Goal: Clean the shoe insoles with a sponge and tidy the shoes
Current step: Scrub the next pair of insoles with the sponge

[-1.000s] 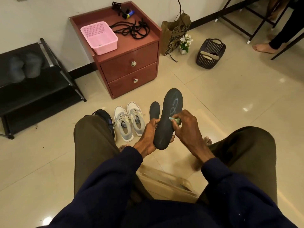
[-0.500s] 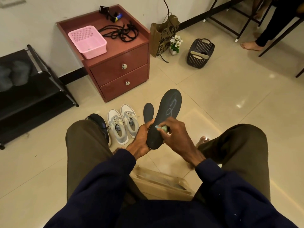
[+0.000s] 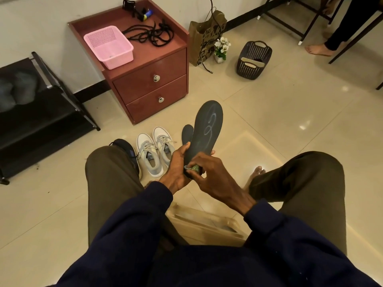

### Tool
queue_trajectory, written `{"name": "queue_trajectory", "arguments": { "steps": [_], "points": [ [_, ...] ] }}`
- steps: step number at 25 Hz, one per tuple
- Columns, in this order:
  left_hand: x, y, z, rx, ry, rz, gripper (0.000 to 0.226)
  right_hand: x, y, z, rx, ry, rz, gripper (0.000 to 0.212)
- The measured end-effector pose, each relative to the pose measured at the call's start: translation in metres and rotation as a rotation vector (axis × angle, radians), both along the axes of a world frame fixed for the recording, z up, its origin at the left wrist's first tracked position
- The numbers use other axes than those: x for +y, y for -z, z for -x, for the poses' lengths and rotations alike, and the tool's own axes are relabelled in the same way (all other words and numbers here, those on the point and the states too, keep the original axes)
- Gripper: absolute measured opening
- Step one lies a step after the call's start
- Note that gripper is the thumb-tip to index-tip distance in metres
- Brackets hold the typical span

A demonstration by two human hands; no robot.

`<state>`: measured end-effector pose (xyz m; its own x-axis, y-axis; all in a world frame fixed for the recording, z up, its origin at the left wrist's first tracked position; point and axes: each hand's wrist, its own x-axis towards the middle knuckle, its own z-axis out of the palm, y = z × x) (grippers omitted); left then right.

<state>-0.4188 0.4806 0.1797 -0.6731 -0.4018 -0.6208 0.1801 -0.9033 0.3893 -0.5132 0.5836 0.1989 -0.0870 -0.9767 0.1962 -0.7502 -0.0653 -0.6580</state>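
I sit with a dark grey insole (image 3: 207,129) held upright between my knees; wet curly streaks show on its upper half. My left hand (image 3: 176,168) grips its lower left edge, thumb on the front. My right hand (image 3: 209,175) pinches a small green sponge (image 3: 193,168) against the insole's heel end. A second dark insole (image 3: 187,133) lies on the floor just behind. A pair of grey-white sneakers (image 3: 154,152) stands left of it, and a black shoe (image 3: 125,147) is partly hidden by my left knee.
A red two-drawer cabinet (image 3: 151,85) ahead carries a pink basket (image 3: 108,46) and black laces (image 3: 151,35). A black shoe rack (image 3: 41,112) stands at left. A paper bag (image 3: 205,40), flowers, a dark basket (image 3: 253,60) and another person's foot (image 3: 317,49) lie farther right. A beige tub (image 3: 207,226) sits under me.
My right hand has slid the sponge down the insole from its middle to the heel end. The view has shifted slightly right; the wet streaks stay on the upper part.
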Motion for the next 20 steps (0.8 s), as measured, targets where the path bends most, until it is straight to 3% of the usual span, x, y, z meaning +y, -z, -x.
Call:
{"name": "queue_trajectory", "arguments": {
  "steps": [5,10,15,20],
  "points": [
    [0.001,-0.003,0.001,0.048,-0.044,-0.028,0.042,-0.012,0.004,0.037,0.143,0.294,0.076,0.014],
    [-0.004,0.004,-0.001,0.009,-0.032,0.027,0.057,0.0,0.0,0.0,0.075,-0.036,0.039,0.012],
    [0.001,0.003,0.001,-0.036,-0.055,0.072,0.045,-0.011,0.004,0.038,0.176,0.285,0.066,0.013],
    [-0.001,-0.004,-0.001,-0.004,0.025,0.074,0.052,-0.004,-0.005,0.014,0.079,-0.022,0.039,0.013]
  ]
}}
